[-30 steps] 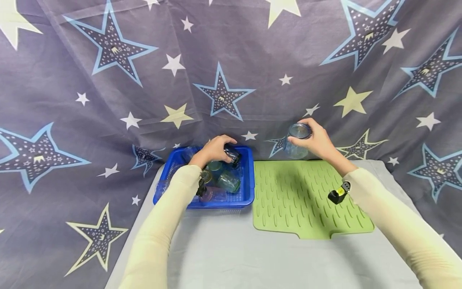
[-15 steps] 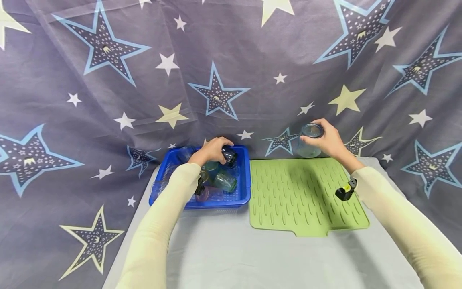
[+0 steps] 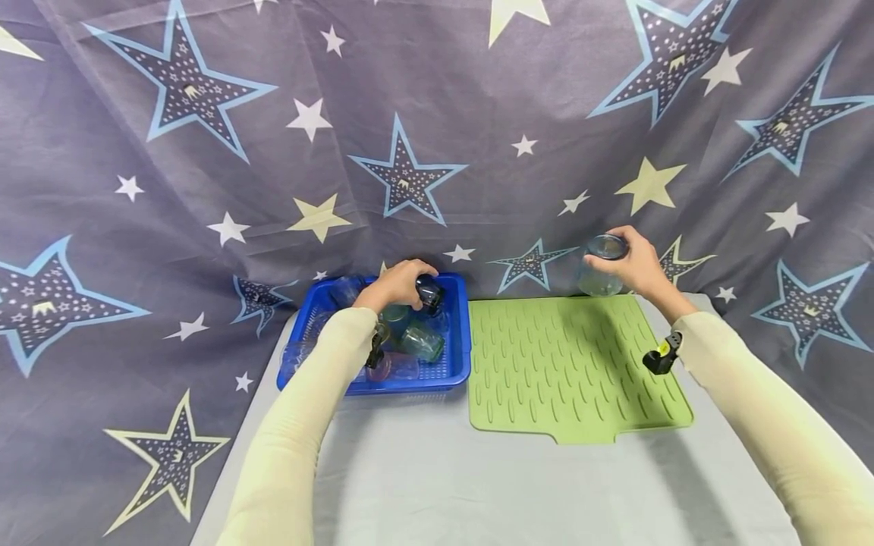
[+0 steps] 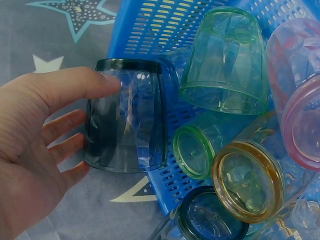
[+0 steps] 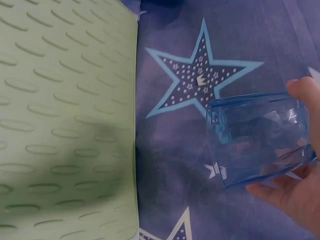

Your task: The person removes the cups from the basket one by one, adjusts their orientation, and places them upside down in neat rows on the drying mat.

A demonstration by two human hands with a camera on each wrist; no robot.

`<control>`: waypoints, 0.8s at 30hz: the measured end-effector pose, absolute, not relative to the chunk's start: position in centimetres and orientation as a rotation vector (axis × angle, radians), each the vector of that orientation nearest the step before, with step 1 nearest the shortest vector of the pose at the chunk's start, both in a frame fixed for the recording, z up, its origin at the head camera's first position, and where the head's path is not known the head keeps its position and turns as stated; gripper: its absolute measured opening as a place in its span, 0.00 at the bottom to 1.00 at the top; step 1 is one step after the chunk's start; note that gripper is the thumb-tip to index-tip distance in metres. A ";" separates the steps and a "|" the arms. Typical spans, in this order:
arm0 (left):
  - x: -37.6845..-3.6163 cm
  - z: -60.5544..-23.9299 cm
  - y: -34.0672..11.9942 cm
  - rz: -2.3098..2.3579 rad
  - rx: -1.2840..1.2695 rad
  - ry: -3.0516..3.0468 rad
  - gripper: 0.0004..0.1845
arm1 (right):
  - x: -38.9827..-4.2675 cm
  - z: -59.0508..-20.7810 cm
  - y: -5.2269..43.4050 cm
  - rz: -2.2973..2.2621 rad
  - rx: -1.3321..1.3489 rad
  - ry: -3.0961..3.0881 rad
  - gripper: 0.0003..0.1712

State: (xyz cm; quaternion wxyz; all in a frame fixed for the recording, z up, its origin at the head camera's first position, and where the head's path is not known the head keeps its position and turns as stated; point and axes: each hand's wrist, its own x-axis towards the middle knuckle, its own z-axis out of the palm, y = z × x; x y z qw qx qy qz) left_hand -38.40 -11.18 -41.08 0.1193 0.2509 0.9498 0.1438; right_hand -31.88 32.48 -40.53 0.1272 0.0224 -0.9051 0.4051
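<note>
Left hand [image 3: 394, 284], fingers curled, grips a dark blue tumbler [image 4: 125, 122] over the far edge of the blue basket [image 3: 459, 356]; the tumbler lies tilted, its long axis near level. Right hand [image 3: 635, 264], fingers curled, holds a light blue tumbler [image 3: 601, 265] above the far right corner of the green mat [image 3: 573, 371], long axis roughly upright. Other tumblers [image 4: 225, 60] lie heaped inside the basket.

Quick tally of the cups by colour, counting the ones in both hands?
dark blue cups: 2
green cups: 2
amber cup: 1
pink cup: 1
light blue cup: 1
Total: 7. Any clear cups in the basket are too faint to count.
</note>
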 end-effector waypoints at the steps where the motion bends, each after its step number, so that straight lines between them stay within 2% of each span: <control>1: -38.4 -41.1 -11.2 0.423 0.736 2.774 0.41 | -31.9 -40.6 32.6 1.175 0.063 -2.634 0.37; 24: -38.9 -41.6 -10.3 0.320 0.780 2.808 0.40 | -31.7 -44.0 35.4 1.148 -0.023 -2.679 0.40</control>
